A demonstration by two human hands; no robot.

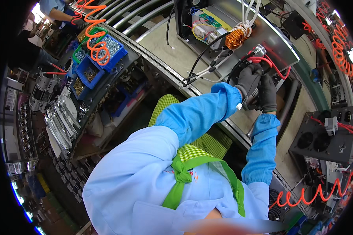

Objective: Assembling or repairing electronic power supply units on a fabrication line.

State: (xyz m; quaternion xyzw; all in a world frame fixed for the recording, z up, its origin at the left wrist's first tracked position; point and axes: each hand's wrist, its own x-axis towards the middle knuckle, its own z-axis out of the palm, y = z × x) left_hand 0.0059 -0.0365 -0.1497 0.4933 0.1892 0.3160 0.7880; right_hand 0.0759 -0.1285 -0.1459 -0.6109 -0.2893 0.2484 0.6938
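Note:
Both my hands wear dark grey gloves and meet at the near edge of an open metal chassis [276, 39]. My left hand [248, 80] is closed, fingers curled near the red cables [280, 73]. Close against it, my right hand [268, 93] is closed too. A small ridged part and a dark lead show between them, but I cannot make out what each hand grips. Just beyond the hands is a silver round fitting [259, 50]. A copper-wound coil [236, 38] with white leads sits inside the chassis, near a green circuit board [210, 19].
Blue bins [91, 73] of small metal fasteners stand to the left, beside stacked shiny metal strips [62, 121]. Orange coiled hoses [98, 43] hang at both sides. Another dark chassis [321, 135] lies to the right. At the far left a person [60, 13] stands.

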